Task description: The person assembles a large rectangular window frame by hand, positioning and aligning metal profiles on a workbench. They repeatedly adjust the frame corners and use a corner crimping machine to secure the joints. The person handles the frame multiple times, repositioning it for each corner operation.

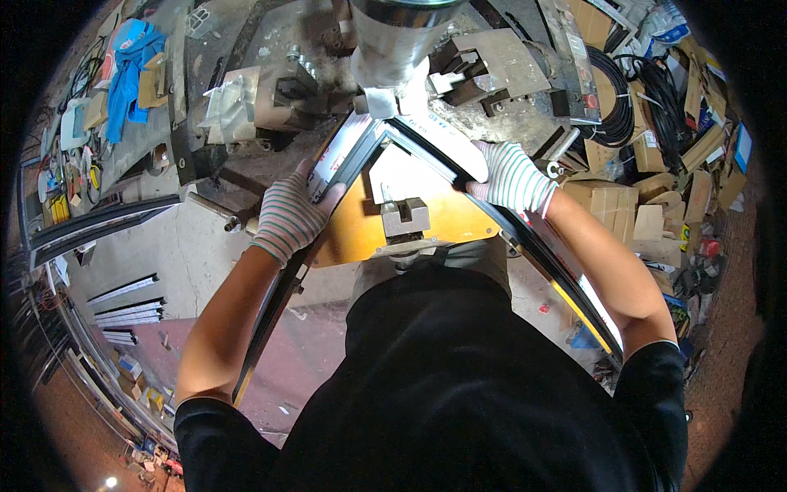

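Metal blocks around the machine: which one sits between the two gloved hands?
The notched block seen against the yellow plate; the upper-left block and upper-right block lie beyond the left hand and right hand.

Seeing matt, white striped knit-cloth gloves (287, 215); smooth, metal-looking angled black frame (426, 153); smooth orange-yellow plate (348, 225); glossy silver metal cylinder (402, 39); matt brown cardboard box (602, 201).

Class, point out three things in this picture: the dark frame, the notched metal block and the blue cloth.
Dark frame (355, 164): head view, on its left bar.
Notched metal block (406, 223): head view, below its notch.
Blue cloth (127, 80): head view, mid-length.
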The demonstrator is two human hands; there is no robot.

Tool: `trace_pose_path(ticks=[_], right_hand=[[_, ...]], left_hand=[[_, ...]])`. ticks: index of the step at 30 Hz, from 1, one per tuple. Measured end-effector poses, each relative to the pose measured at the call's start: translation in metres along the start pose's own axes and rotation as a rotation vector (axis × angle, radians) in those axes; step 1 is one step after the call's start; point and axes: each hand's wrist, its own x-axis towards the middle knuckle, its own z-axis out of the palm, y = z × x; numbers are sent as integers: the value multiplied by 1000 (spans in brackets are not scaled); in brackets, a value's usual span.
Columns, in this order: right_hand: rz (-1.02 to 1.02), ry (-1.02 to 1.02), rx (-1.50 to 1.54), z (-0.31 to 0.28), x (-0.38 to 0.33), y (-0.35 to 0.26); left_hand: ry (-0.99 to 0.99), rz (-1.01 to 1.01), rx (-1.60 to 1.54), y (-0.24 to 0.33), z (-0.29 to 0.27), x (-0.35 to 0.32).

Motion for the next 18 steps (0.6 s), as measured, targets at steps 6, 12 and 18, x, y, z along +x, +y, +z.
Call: trace_pose_path(ticks=[6, 12, 18], right_hand=[[31, -2, -62, -1, 0, -2], [33, -12, -20, -3, 1, -7], [54, -8, -51, -3, -1, -8]], left_hand=[[13, -68, 70, 12, -4, -4], [2, -63, 105, 11, -3, -2], [45, -79, 96, 15, -2, -7]])
